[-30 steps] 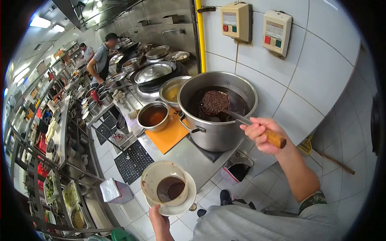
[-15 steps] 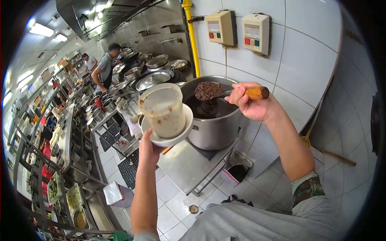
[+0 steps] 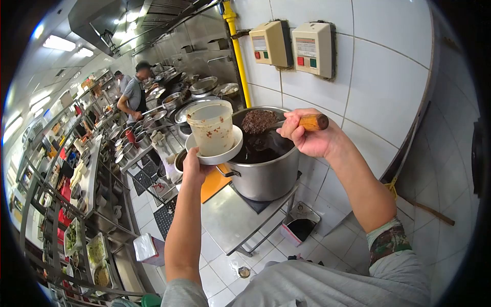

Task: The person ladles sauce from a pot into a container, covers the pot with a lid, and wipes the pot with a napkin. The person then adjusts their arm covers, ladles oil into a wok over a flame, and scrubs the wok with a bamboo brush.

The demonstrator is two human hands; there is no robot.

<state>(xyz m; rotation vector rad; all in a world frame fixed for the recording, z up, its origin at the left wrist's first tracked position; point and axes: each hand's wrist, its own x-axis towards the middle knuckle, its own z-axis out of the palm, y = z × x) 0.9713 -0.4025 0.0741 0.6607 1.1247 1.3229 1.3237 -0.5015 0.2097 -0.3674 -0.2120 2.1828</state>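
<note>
The right hand [image 3: 307, 135] is closed firmly around the wooden handle [image 3: 313, 122] of a scoop [image 3: 277, 124], long axis laid roughly three-to-nine o'clock, its head, heaped with a dark grainy mass [image 3: 258, 121], held at nine o'clock from the hand, over the steel pot [image 3: 266, 181] of dark liquid [image 3: 271, 147]. By the partly curled left hand [image 3: 192, 166], a white bowl [image 3: 225, 156] is gripped at its eight o'clock edge, a food-spotted plastic tub [image 3: 210, 134] seated roughly upright in it. The tub is placed just beside the scoop head, at nine o'clock, nearer the left hand; depth gap unclear.
</note>
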